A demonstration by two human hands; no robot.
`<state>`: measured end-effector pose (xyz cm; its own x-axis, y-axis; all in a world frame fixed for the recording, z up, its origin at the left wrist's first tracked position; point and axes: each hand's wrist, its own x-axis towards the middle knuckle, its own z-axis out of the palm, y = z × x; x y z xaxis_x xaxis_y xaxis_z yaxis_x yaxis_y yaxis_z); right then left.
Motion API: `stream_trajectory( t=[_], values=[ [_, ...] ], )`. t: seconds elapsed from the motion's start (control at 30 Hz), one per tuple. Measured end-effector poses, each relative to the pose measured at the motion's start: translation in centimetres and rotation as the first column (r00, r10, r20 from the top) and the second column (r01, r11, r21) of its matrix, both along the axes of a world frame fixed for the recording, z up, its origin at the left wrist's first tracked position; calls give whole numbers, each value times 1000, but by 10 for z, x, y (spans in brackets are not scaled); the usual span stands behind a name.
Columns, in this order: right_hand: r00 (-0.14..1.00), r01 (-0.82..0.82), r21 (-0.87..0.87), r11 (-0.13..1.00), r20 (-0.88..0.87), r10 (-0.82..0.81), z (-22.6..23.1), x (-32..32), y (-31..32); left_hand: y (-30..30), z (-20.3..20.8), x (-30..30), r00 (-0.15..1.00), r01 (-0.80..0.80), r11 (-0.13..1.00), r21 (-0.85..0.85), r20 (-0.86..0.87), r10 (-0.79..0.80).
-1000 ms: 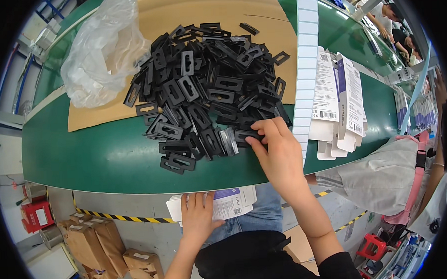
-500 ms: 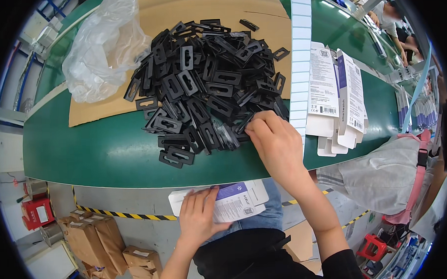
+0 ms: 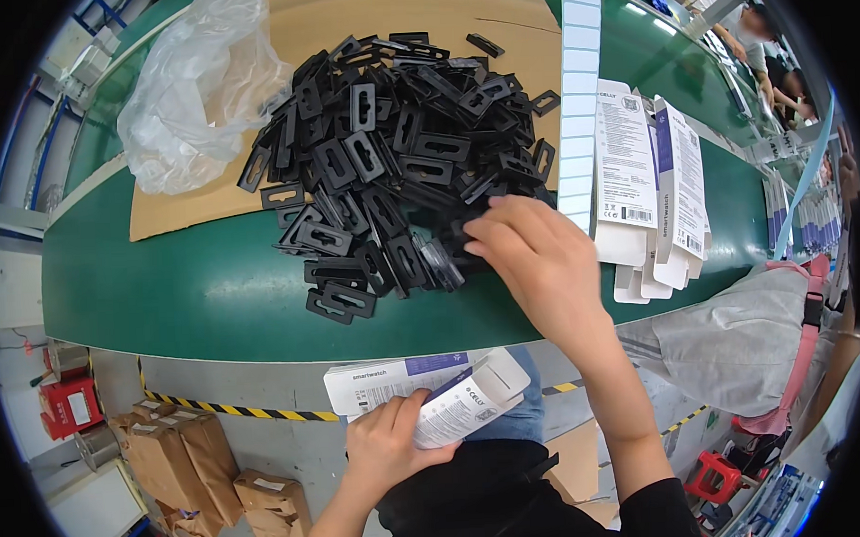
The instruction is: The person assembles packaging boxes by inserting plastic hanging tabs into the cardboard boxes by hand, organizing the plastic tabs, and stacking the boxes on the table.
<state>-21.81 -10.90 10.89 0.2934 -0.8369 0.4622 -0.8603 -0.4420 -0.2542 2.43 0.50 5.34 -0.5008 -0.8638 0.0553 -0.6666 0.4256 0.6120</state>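
A loose heap of black plastic hang tabs point(image 3: 369, 162), each with a slotted hole, lies on a cardboard sheet and the green table. At the heap's lower right edge, my right hand point(image 3: 544, 264) is closed, with a dark, motion-blurred hang tab point(image 3: 455, 237) at its fingertips. My left hand point(image 3: 391, 447) holds a white and purple carton point(image 3: 468, 404) below the table's front edge, above my lap. The carton is tilted, with its end flap to the right. Behind it, a second similar carton point(image 3: 368, 384) lies partly covered.
A crumpled clear plastic bag point(image 3: 192, 97) rests on the cardboard sheet point(image 3: 187, 215) at the left. Several flat white cartons point(image 3: 625, 167) are stacked right of a pale divider strip point(image 3: 576, 121). Another person in grey point(image 3: 726, 339) is close on the right. Paper-wrapped parcels point(image 3: 186, 466) stand on the floor.
The carton in my left hand has tilted up to the right, uncovering another carton behind it. My right hand has shifted slightly at the heap, its fingertips now against a blurred tab.
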Motion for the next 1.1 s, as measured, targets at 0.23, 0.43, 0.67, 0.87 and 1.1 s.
stream_trajectory(
  t=[0.23,0.43,0.67,0.87,1.1],
  values=[
    [795,-184,580,794,562,-226,31,-4,103,-4,26,13,999,11,997,82,-42,-7],
    [609,-94,705,703,599,-519,5,-7,129,-12,42,7,995,100,986,134,-20,-98],
    [396,-320,764,560,645,-654,-19,-10,139,-12,36,12,997,73,997,35,-23,-73],
    [573,-145,752,643,594,-565,-22,-6,149,-13,44,9,995,75,994,77,56,-79],
    [710,-45,758,651,482,-513,-29,4,166,-8,40,7,981,115,993,40,150,-120]
  ],
)
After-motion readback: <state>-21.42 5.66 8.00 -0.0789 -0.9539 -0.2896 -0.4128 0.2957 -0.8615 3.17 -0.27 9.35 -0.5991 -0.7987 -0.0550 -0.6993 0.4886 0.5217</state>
